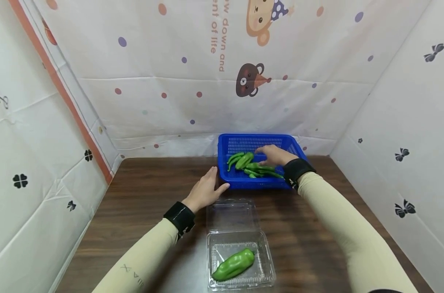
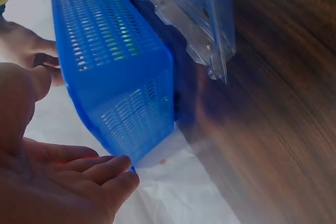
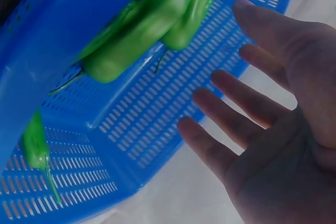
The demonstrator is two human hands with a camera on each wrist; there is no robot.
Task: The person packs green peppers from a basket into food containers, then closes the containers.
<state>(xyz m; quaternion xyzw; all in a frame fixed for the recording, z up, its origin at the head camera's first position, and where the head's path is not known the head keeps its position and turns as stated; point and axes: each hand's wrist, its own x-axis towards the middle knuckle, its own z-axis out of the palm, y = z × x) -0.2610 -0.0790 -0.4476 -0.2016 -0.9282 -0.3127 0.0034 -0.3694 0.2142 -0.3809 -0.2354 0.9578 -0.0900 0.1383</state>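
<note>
Green glossy peppers [image 1: 253,166] lie in the blue slotted basket [image 1: 257,141] at the table's far edge, the right hand [image 1: 277,155] spread flat above them, the left hand [image 1: 206,190] relaxed at its corner

At the centre of the head view sits a bright blue basket [image 1: 227,142] with a slotted lattice pattern in its walls, and the peppers [image 1: 249,165] inside it are glossy green, some lighter, some darker. Lower centre, a clear, colourless plastic clamshell box [image 1: 266,266] holds one more green pepper [image 1: 233,264]. The table [image 1: 149,191] is dark brown with a wood grain. Both sleeves [image 1: 339,215] are pale cream, each ending in a black wristband [image 1: 297,170]. The backdrop sheet [image 1: 170,81] at the top is white with purple, red and orange dots, brown cartoon bears and orange lettering; an orange stripe runs down the upper left, and black bows and clovers mark the side sheets.
</note>
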